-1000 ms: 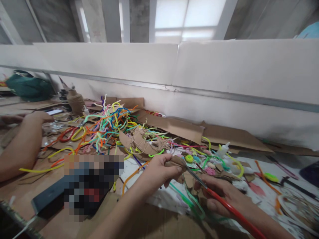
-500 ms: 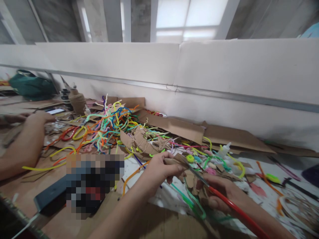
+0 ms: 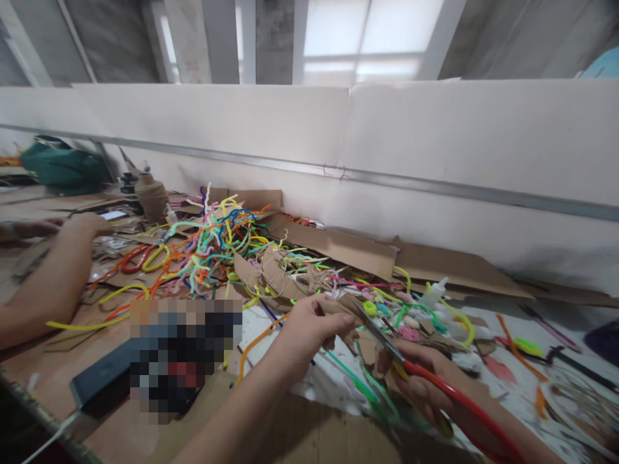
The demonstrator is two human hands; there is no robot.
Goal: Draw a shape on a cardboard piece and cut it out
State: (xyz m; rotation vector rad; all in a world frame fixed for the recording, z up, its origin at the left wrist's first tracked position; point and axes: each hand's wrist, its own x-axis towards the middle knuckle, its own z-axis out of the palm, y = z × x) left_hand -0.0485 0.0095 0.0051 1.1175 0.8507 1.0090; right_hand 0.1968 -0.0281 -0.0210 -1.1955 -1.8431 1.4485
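My left hand [image 3: 312, 332] is closed, thumb and fingers pinching a small piece of brown cardboard [image 3: 349, 303]. My right hand [image 3: 430, 367] grips a pair of scissors [image 3: 461, 397] with long red handles and a bit of yellow on the inside. Their metal blades point up and left and meet the edge of the cardboard beside my left fingertips. Whether the blades are fully closed is hard to see. Under my hands lie green pipe cleaners [image 3: 360, 386] and cardboard scraps on a white sheet.
A tangled heap of coloured pipe cleaners [image 3: 213, 241] lies left of centre, near red-and-yellow scissors [image 3: 155, 258]. A glue bottle [image 3: 434, 292] stands to the right. Twine spool [image 3: 151, 198], dark power bank [image 3: 104, 380] and another person's arm [image 3: 58, 277] are at left. Cardboard sheets [image 3: 333, 245] line the wall.
The scissors' handles have spread apart, with a yellow inner part now showing. My left hand stays almost in place with the cardboard. The other person's hand has shifted slightly.
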